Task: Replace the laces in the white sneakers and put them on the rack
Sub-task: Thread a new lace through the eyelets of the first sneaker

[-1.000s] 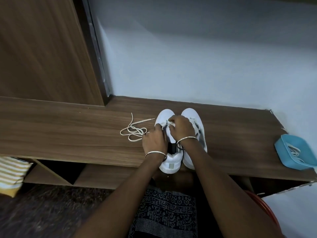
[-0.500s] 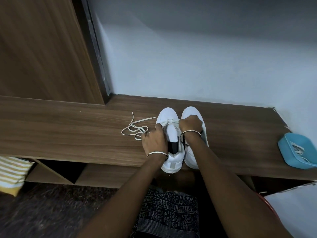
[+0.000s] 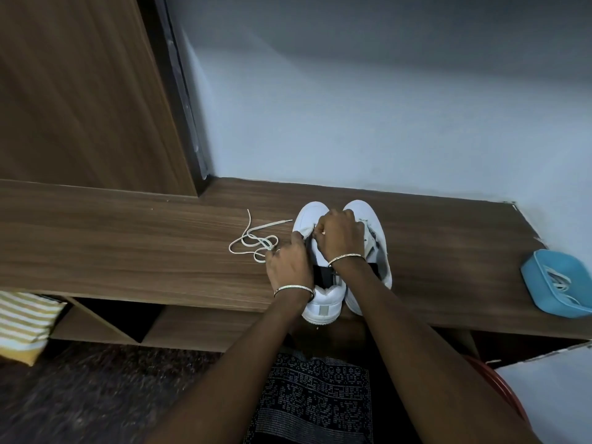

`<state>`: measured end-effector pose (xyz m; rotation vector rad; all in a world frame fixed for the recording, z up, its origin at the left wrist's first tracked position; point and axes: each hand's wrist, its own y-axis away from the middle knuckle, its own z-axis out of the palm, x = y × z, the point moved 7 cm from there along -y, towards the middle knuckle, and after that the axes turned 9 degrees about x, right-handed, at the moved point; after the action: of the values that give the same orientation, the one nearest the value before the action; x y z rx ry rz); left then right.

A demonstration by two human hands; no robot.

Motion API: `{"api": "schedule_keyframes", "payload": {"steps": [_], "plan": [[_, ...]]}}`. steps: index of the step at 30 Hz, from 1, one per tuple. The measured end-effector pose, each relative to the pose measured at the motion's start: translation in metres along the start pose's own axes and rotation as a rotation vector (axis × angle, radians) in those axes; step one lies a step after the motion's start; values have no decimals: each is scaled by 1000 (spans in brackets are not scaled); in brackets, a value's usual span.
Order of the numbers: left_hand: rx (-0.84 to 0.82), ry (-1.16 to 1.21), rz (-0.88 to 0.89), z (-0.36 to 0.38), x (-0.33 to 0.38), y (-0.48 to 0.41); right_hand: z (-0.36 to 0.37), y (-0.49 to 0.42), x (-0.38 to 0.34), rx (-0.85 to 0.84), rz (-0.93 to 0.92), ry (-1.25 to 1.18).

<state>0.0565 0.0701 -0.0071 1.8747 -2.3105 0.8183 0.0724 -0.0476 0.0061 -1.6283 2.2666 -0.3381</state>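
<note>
while a loose lace [image 3: 255,242] lies just left, the left sneaker [image 3: 321,303] is gripped by the left hand [image 3: 290,265] and pinched by the right hand [image 3: 340,236].

Forearms are bare; left hand [image 3: 290,267] and right hand [image 3: 341,235] each wear a thin silvery bangle [image 3: 346,258]; a black white-dotted garment [image 3: 315,398] covers the lap

Pale wall [image 3: 352,107], wooden panel [image 3: 80,91], possibly carpeted floor [image 3: 96,395]
</note>
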Motion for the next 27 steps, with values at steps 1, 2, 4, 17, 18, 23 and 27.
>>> {"api": "schedule_keyframes", "payload": {"steps": [1, 2, 4, 17, 18, 23, 27], "plan": [[-6, -7, 2, 1, 0, 0, -3, 0, 6, 38, 52, -61], [-22, -9, 4, 3, 0, 0, -7, -1, 13, 81, 130, -157], [-44, 6, 0, 4, -1, 1, -17, -1, 32, 176, 320, -359], [-78, 76, -92, 3, -3, 5, -35, -2, 52, 197, 243, -414], [-78, 76, -94, 2, -3, 5, -28, -1, 37, 116, 162, -376], [-98, 77, -93, 2, -5, 5, -3, 6, 0, -79, 8, -56], [-93, 73, -99, 3, -6, 4, -8, 4, 4, -17, 37, 24]]}}
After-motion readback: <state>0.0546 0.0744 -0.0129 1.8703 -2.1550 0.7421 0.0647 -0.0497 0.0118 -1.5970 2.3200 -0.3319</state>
